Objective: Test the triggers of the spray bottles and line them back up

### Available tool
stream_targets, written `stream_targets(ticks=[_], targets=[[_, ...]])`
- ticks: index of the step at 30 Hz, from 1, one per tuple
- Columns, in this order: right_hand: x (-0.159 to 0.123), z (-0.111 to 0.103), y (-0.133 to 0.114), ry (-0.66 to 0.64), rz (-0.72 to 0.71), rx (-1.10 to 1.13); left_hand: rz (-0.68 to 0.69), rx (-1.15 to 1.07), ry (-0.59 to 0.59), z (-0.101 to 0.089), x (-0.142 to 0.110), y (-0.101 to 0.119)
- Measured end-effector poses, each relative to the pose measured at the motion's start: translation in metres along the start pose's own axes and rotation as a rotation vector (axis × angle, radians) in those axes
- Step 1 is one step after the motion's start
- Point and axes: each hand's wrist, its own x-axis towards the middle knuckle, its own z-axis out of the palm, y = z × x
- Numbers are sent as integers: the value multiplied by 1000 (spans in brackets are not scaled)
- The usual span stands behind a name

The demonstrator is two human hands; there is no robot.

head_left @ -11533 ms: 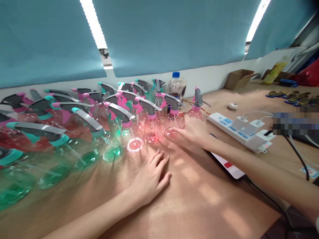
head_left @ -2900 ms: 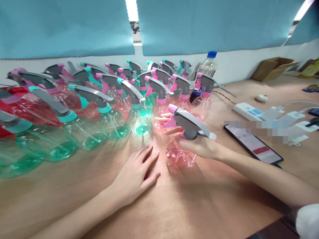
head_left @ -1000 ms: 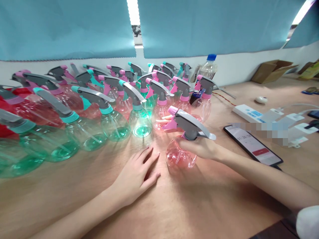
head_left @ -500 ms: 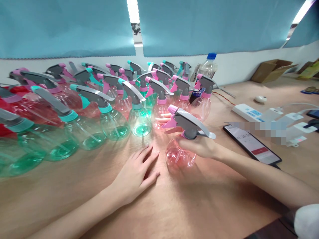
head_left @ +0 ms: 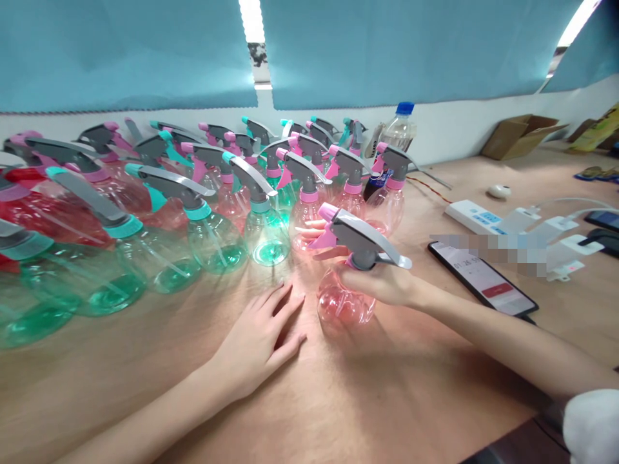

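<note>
My right hand [head_left: 382, 283] is wrapped around the neck of a pink spray bottle [head_left: 344, 303], which stands upright on the table. Its grey and pink spray head [head_left: 360, 235] rises above the grip, with the nozzle facing left. Some fingers reach out past the trigger on the far side. My left hand [head_left: 264, 332] lies flat on the tabletop to the left of that bottle, fingers spread, holding nothing. Just beyond the left hand stand a green spray bottle [head_left: 267, 238] and another pink spray bottle [head_left: 308, 209].
Several green and pink spray bottles [head_left: 217, 241] crowd the left and back of the table [head_left: 309, 412]. A drink bottle with a blue cap [head_left: 403, 122] stands behind them. To the right are a phone [head_left: 483, 277], a power strip [head_left: 476, 219] with chargers and an open cardboard box [head_left: 520, 136].
The whole view has shifted slightly, so everything appears a little further left. Both hands and the held spray bottle keep their places on the table.
</note>
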Motion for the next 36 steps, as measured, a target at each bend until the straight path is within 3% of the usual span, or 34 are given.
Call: stream_targets(ticks=[9, 18, 36], targets=[[1, 1, -1, 12, -61, 81, 2, 0, 23, 3, -1, 0], [0, 1, -7, 8, 23, 99, -19, 4, -37, -5, 2, 4], [1, 2, -12, 88, 69, -67, -19, -3, -36, -5, 1, 4]])
